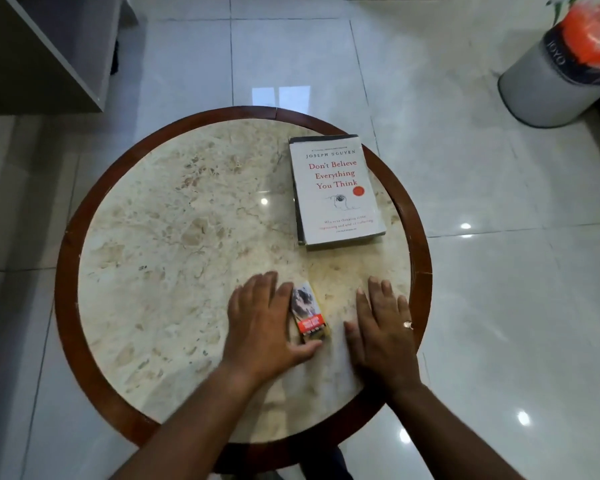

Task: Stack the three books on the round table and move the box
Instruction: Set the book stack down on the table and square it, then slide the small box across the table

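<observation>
A stack of books [336,192] lies on the right side of the round marble table [174,216], a white cover with red lettering on top and darker edges showing beneath it. Near the front edge sits a small box [309,315] with a grey picture and a red label. My left hand [267,323] lies against the box's left side, thumb curled round its near end and fingers stretched along it. My right hand [383,327] rests flat on the table to the right of the box, fingers spread, apart from it, a ring on one finger.
The table has a raised dark wooden rim [66,271]. Glossy white floor tiles surround it. A grey bin [551,81] with an orange liner stands at the far right. A grey cabinet [42,53] stands at the far left.
</observation>
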`<state>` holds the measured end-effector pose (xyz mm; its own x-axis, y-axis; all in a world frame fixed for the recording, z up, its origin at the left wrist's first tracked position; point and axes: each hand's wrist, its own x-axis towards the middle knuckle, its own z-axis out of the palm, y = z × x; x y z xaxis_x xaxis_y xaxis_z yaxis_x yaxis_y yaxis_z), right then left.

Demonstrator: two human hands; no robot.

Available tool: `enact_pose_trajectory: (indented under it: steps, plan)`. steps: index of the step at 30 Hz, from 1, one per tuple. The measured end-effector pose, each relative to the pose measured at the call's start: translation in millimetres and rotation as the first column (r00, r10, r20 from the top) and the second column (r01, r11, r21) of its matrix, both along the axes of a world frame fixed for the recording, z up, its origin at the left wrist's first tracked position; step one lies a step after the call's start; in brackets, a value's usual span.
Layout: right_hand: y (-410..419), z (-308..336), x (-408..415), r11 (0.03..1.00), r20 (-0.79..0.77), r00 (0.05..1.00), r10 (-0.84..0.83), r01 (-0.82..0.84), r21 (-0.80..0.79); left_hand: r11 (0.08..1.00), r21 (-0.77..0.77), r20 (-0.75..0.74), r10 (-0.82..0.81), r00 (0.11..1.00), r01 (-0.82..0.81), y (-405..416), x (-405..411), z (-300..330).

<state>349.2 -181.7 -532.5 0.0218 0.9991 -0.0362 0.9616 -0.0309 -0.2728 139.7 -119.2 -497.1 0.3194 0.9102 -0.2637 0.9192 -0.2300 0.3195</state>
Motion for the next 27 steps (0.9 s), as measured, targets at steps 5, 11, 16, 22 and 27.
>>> enact_pose_trajectory:
  steps: [5, 11, 16, 22, 27]
  plan:
    - [-13, -6, -40, 0.982, 0.104, 0.982, 0.157, -0.145, -0.12, 0.999, -0.028, -0.101, -0.04, 0.994, 0.037, 56, -91, 14]
    - [17, -6, -100, 0.965, 0.125, 0.967, 0.222, -0.199, -0.171, 0.98, -0.175, -0.161, 0.067, 0.985, -0.095, 134, -177, 26]
    - [29, -7, -115, 0.969, 0.126, 0.972, 0.199, -0.177, -0.17, 0.969, -0.194, -0.175, 0.118, 0.978, -0.151, 155, -191, 21]
    - [29, -6, -114, 0.974, 0.124, 0.974, 0.188, -0.169, -0.149, 0.973, -0.187, -0.152, 0.111, 0.982, -0.139, 152, -198, 13]
    - [29, -17, -114, 0.972, 0.107, 0.971, 0.212, -0.198, -0.13, 0.964, -0.21, -0.143, 0.134, 0.981, -0.163, 146, -196, 14]
